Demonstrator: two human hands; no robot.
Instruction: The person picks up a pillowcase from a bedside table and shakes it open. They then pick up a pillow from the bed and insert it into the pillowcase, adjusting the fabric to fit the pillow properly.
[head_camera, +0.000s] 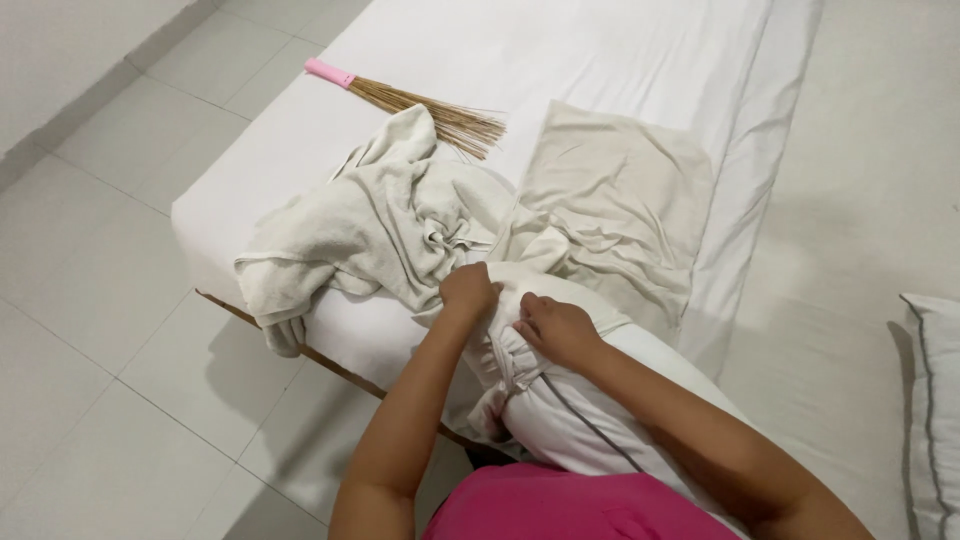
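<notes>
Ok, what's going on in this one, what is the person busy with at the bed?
A person in a pink top stands at the corner of a bed with a white sheet. Both hands grip a bunched pillowcase at the end of a white pillow held against their body: the left hand and the right hand both close on the gathered fabric. A crumpled beige towel, a flat beige pillowcase and a small straw broom with a pink handle lie on the bed.

White pillow (590, 420), cream towel (360, 225), broom (420, 105) (pink handle)
</notes>
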